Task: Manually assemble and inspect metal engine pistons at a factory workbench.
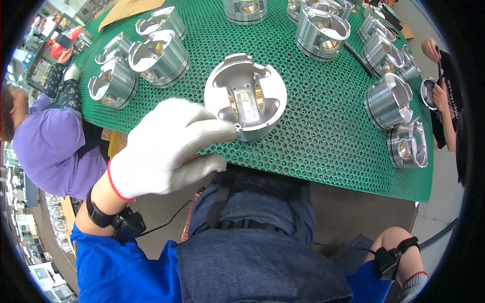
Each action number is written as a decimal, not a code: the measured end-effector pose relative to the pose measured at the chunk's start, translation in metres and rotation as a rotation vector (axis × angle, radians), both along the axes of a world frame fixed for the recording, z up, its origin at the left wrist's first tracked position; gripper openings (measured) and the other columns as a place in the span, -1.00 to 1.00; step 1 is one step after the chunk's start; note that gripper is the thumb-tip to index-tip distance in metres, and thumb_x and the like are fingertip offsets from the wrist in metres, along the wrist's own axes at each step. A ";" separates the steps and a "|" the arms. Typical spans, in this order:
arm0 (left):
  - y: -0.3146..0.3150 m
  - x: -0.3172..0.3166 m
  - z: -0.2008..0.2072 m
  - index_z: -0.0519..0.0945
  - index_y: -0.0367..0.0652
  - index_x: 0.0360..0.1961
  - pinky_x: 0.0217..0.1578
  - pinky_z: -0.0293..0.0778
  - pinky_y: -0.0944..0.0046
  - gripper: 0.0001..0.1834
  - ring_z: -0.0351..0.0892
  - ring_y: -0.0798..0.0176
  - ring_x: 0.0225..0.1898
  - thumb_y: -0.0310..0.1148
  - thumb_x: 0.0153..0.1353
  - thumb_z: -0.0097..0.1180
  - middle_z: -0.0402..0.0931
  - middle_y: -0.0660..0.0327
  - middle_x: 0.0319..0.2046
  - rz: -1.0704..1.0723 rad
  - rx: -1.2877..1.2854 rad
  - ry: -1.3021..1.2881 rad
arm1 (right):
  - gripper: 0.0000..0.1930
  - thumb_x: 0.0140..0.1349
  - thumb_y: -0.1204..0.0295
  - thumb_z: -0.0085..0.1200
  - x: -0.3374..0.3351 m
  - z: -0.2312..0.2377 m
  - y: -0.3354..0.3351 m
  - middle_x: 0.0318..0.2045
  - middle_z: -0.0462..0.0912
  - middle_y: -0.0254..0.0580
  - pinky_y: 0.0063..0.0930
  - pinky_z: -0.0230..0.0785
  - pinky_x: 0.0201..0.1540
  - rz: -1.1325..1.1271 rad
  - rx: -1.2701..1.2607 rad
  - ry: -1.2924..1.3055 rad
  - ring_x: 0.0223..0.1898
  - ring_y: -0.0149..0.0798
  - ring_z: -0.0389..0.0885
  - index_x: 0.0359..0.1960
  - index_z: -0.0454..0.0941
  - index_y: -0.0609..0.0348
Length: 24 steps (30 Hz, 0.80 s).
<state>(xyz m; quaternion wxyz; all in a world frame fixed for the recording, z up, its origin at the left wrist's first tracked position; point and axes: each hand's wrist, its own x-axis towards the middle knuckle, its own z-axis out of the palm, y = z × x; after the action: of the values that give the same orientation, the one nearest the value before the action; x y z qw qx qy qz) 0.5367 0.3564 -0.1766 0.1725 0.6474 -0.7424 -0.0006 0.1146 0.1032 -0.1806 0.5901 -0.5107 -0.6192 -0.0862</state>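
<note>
A metal engine piston stands skirt-up near the front edge of the table, its hollow inside and brass-coloured pin bores showing. My left hand, in a white knitted glove with a red cuff edge, is just left of it. The forefinger reaches the piston's near-left rim, though I cannot tell whether it touches. Thumb and forefinger are apart with nothing between them; the other fingers are partly hidden. My right hand hangs low at the right rim of the view, away from the table. Only its gloved wrist shows, its fingers cut off.
A green perforated mat covers the table. Several pistons stand on the left, like this one, and more on the right. A dark rod and brown cardboard lie farther back. Co-workers are at left and right.
</note>
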 end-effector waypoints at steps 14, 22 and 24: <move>0.028 0.013 -0.024 0.57 -0.13 -0.13 -0.15 0.45 0.07 -0.52 0.53 -0.03 -0.19 -0.11 -0.03 0.38 0.52 0.08 -0.26 0.115 -0.082 0.171 | -0.69 0.18 0.36 0.05 0.120 -0.062 0.032 -0.69 0.51 -0.16 -0.59 0.21 -0.69 -1.245 0.182 0.930 -0.78 -0.34 0.42 -0.70 0.41 0.19; 0.142 0.083 0.005 0.57 -0.22 -0.15 -0.26 0.49 0.08 -0.51 0.61 -0.04 -0.31 -0.08 0.01 0.31 0.58 0.00 -0.37 0.996 0.249 0.176 | -0.56 0.00 0.12 0.22 0.134 -0.096 0.031 -0.72 0.47 -0.17 -0.63 0.13 -0.82 -1.456 0.307 1.366 -0.85 -0.44 0.32 -0.41 0.41 0.30; 0.158 0.124 -0.014 0.59 -0.20 -0.15 -0.23 0.49 0.07 -0.55 0.61 -0.07 -0.29 -0.13 -0.01 0.31 0.60 -0.01 -0.36 1.091 0.185 -0.187 | -0.67 0.01 0.23 0.14 0.132 -0.099 0.032 -0.70 0.47 -0.17 -0.62 0.11 -0.83 -1.416 0.405 1.342 -0.84 -0.44 0.32 -0.38 0.41 0.26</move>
<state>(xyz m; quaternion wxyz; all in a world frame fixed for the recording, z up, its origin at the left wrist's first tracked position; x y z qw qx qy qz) 0.6607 0.5144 -0.1905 0.0237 0.9474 -0.3087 0.0809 0.2467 0.1349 -0.2800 0.7065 -0.5950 0.3165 -0.2159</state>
